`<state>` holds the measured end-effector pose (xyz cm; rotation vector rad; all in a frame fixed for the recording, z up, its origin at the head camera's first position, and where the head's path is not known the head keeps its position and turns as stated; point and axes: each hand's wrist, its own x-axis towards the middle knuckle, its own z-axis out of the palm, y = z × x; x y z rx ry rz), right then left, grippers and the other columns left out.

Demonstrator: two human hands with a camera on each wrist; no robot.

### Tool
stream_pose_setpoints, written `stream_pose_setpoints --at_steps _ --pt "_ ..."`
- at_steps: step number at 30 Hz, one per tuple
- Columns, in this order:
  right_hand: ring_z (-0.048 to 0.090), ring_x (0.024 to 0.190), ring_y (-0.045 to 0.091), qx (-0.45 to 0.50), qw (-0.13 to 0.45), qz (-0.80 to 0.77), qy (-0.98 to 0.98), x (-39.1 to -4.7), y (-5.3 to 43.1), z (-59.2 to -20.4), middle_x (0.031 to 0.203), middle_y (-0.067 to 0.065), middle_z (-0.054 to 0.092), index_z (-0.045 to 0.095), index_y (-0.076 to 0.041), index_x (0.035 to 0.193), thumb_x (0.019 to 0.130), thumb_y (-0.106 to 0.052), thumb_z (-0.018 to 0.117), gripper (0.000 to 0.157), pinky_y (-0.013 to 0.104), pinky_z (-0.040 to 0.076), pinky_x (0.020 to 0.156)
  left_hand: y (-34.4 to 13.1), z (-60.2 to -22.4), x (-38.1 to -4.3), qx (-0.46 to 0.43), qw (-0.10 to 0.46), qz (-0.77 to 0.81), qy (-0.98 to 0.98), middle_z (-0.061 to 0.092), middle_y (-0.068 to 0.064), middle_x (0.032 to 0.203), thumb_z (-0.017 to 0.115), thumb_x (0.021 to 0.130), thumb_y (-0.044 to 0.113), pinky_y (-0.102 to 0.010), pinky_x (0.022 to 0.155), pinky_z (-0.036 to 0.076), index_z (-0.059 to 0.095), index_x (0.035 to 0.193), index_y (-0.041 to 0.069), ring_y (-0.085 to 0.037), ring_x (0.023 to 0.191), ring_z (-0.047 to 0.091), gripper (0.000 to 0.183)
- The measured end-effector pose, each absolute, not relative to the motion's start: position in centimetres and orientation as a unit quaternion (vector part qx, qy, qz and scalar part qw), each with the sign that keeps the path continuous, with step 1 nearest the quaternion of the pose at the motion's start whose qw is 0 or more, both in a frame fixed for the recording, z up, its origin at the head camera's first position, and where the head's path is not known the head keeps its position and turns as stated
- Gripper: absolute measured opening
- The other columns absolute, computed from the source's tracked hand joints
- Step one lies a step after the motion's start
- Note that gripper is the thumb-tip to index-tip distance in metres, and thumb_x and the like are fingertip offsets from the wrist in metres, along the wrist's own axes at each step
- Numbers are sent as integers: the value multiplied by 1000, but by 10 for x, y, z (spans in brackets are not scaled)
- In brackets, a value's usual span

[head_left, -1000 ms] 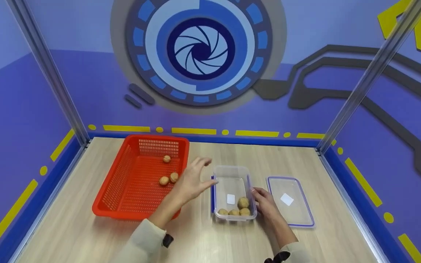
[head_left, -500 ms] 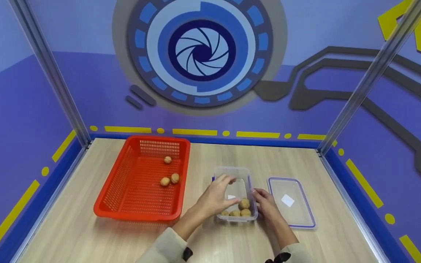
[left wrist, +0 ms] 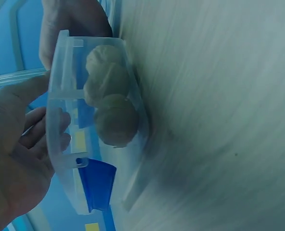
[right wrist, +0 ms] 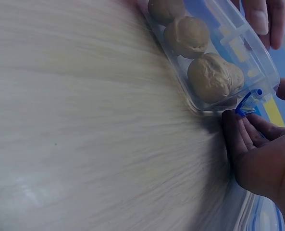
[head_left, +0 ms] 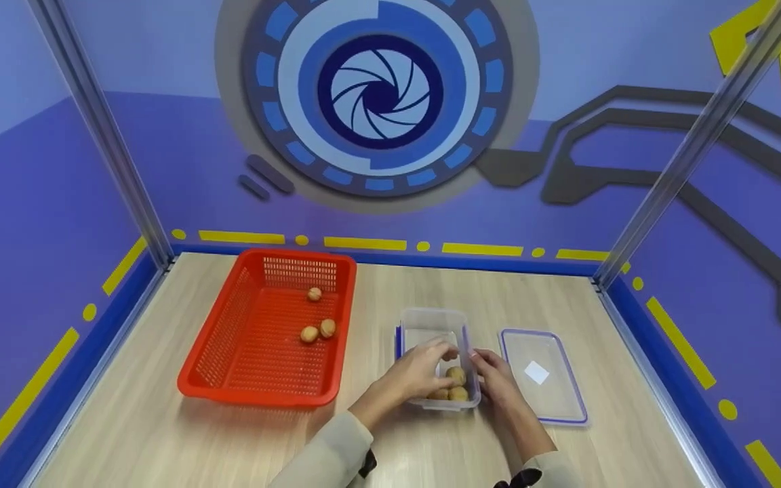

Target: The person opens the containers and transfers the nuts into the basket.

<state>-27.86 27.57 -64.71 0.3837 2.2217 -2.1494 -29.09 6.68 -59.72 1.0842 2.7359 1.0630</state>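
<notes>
table: pale wood (head_left: 417,281), bearing everything below
basket: red (head_left: 265,346), on the person's left
box: clear plastic (head_left: 431,316), open, between basket and lid
lid: flat (head_left: 554,396), just right of the box
left hand: inside the box mouth (head_left: 417,371); the head view overlaps it with walnuts, the left wrist view shows its fingers apart from them, grasping nothing
right hand: grasping the box's right side (head_left: 497,381)
walnuts: three in the basket (head_left: 327,328); others along the box's near end (right wrist: 186,36)
latch: blue (left wrist: 98,183), broad in the left wrist view, a thin strip from the head
</notes>
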Motion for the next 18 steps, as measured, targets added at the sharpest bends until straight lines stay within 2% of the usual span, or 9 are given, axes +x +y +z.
stream_pose_setpoints --at_steps 6,14,18 --pt "62 114 29 122 23 -685 718 -280 275 -646 124 17 67 61 7 133 107 -29 64 44 35 55 85 67 -606 -299 343 12 355 870 70 2 123 85 92 28 -28 100 53 69 131 9 -9 114 65 46" --pt "61 122 34 118 20 -684 720 -282 275 -649 130 20 66 60 7 136 107 -34 64 50 39 56 91 71 -611 -297 311 -4 373 874 74 2 118 88 89 26 -31 95 56 72 124 12 -14 110 70 40" --pt "62 118 31 118 14 -682 721 -280 276 -648 128 21 66 60 7 135 108 -31 64 47 36 57 88 76 -613 -295 302 -8 345 889 75 6 118 88 89 31 -31 93 56 73 124 16 -14 109 70 40"
